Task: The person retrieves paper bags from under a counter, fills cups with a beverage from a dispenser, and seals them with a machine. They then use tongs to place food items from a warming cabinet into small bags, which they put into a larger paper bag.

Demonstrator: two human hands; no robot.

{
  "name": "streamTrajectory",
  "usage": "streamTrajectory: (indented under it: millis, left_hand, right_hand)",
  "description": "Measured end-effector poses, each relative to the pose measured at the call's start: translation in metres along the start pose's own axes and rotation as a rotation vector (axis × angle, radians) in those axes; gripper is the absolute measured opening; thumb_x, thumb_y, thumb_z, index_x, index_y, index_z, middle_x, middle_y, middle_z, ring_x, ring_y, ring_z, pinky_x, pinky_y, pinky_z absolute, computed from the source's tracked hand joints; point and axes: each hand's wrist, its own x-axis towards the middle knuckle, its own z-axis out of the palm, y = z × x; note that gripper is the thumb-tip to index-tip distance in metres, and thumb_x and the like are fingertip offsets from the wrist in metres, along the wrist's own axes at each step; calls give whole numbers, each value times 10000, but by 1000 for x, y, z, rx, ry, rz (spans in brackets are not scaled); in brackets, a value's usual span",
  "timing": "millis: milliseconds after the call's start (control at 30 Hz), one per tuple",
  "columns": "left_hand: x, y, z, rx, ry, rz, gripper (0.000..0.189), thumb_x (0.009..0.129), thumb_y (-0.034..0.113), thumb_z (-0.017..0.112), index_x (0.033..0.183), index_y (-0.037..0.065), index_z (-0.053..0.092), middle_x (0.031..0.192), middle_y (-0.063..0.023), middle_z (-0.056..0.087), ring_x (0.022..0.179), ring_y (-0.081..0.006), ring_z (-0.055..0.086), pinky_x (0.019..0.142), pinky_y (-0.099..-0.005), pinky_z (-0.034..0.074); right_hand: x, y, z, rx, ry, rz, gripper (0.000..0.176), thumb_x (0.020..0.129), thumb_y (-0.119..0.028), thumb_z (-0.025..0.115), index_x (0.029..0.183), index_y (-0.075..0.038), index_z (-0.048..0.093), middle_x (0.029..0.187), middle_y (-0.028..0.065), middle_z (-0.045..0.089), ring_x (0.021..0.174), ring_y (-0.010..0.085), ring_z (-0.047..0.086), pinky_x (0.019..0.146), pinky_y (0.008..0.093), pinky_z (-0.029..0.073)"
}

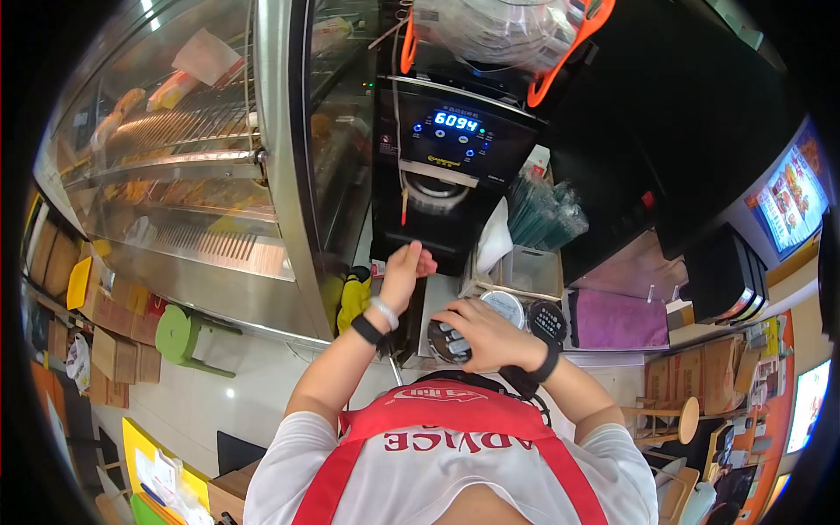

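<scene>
My left hand [408, 269] is raised in front of the lower part of a black machine [451, 144], whose blue display reads 6094. Its fingers are curled together, and what they hold, if anything, is too small to tell. My right hand [490, 332] is closed over a dark round container [449, 341] on the counter, its fingers on the top. Just beyond that hand stand a cup with a white round top [503, 308] and a dark round lid [547, 321]. A thin cord with a red end [404, 206] hangs before the machine.
Left of the machine is a glass-fronted food cabinet [289, 175]. A box [532, 271], wrapped green straws [547, 210] and a purple cloth [619, 319] lie to the right. A green stool [178, 334] stands on the floor at the left.
</scene>
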Motion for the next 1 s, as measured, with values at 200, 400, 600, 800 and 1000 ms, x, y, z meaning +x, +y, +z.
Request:
streamTrajectory:
  millis: [200,400,600,800,1000]
  left_hand:
    - [15,4,10,-10,5,-190,304,865,362,430,836,75,527,789,-52,589,696,-121,559,650,-236,429]
    - [-19,-13,4,15,24,-345,231,853,296,444,869,83,531,812,-39,586,718,-115,545,673,-244,422]
    - [-34,-7,2,-14,-8,-309,210,847,263,439,878,75,527,824,-50,583,721,-123,544,687,-246,423]
    - [-38,-4,-10,19,23,-293,221,848,262,432,875,64,528,823,-59,586,734,-135,555,689,-249,429]
    - [-43,3,-8,6,27,-264,201,842,238,436,871,68,539,799,-44,592,706,-117,553,665,-234,421]
  right_hand:
    - [10,34,28,-185,90,74,761,491,-147,713,1175,-72,389,1101,186,408,1013,357,392,863,410,326]
    - [-6,51,-4,50,587,241,323,667,-166,630,949,-35,545,913,133,548,842,290,525,725,349,429]
    - [0,149,-21,225,642,784,183,749,-169,531,814,-10,595,687,109,597,607,241,566,595,324,451]
    - [7,155,-26,441,531,841,157,722,-137,572,766,12,597,649,63,601,500,99,529,465,226,407]
    - [-1,139,-37,851,581,866,100,746,-138,611,720,-52,567,607,-9,538,508,65,467,473,178,374]
